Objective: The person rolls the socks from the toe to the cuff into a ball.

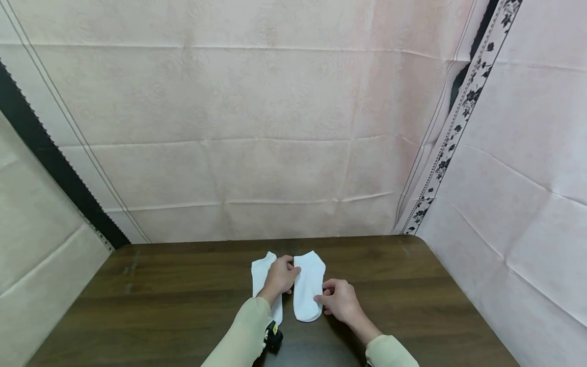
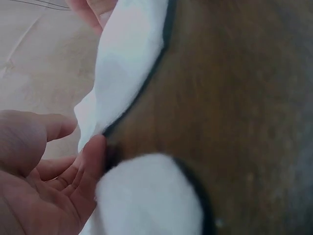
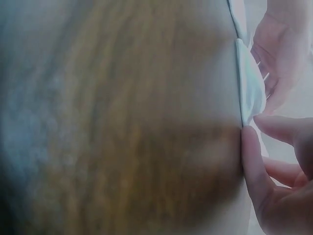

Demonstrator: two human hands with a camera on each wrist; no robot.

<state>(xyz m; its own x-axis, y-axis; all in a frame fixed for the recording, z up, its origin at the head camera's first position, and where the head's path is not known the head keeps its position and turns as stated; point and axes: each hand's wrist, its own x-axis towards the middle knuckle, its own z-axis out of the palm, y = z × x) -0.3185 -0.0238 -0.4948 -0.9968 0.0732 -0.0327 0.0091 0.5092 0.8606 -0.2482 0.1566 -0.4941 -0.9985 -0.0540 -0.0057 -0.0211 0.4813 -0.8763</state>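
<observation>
Two white ankle socks lie flat side by side on the brown table, toes toward the near edge. My left hand (image 1: 281, 275) reaches across the left sock (image 1: 262, 269), hiding part of it. Its thumb and fingers pinch the left edge of the right sock (image 1: 308, 290). On the opposite side, my right hand (image 1: 341, 300) pinches that same sock's right edge, its thumb on top. Close up in the left wrist view, the left fingers (image 2: 90, 159) meet the sock's edge. The right thumb (image 3: 276, 128) touches the cloth in the right wrist view.
The wooden table (image 1: 183, 295) has rounded far corners. Behind it hangs a pale creased cloth (image 1: 257, 168), and another cloth with a black floral border (image 1: 451, 132) hangs at the right. A black wrist device (image 1: 273, 337) sits by the left sleeve.
</observation>
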